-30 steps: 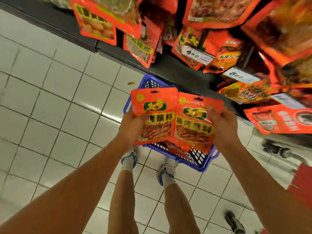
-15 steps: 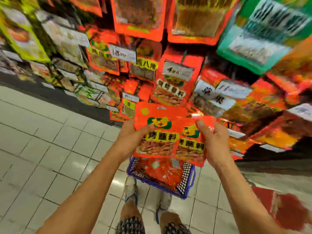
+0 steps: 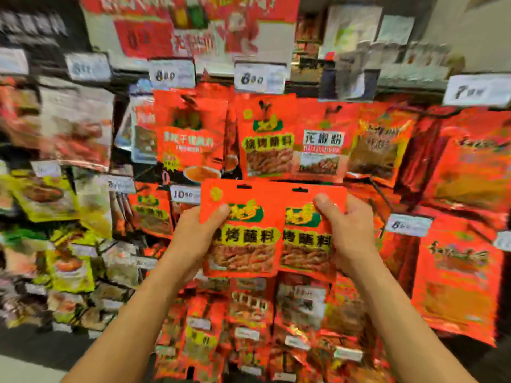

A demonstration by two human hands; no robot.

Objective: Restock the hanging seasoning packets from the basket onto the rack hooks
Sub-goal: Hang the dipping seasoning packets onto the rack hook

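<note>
Up at chest height, dead centre: two orange-red seasoning packets, fanned side by side in front of the rack (image 3: 409, 87). Left hand (image 3: 193, 239) clamped on the left packet (image 3: 243, 230), thumb pressed across its green logo, fingers hidden behind the foil. Right hand (image 3: 351, 230) clenched round the right packet (image 3: 304, 239), thumb over its upper right corner, the rest tucked behind. Left packet overlapped the right one's inner edge; both upright, hang-holes at twelve o'clock, yellow banners and a picture of skewered meat across the fronts.

At twelve o'clock from the held pair, just above: a matching hung packet (image 3: 266, 139) on the rack, same green logo, same yellow banner. Over it, a white price tag (image 3: 258, 78) reading 8-something, digits smeared by blur. At eleven o'clock, another red packet (image 3: 188, 134) with a bowl printed at its bottom, under its own price tag (image 3: 171, 73). At one o'clock, a red packet with green lettering (image 3: 322, 145). Off at nine o'clock, yellow-green packets (image 3: 47, 194), heavily blurred. At three o'clock, large orange bags (image 3: 459, 272), print unreadable. At six o'clock, below the wrists, more red packets (image 3: 249, 313) in crowded rows.

Held pair clear of the hooks, touching nothing but each other and the hands.
</note>
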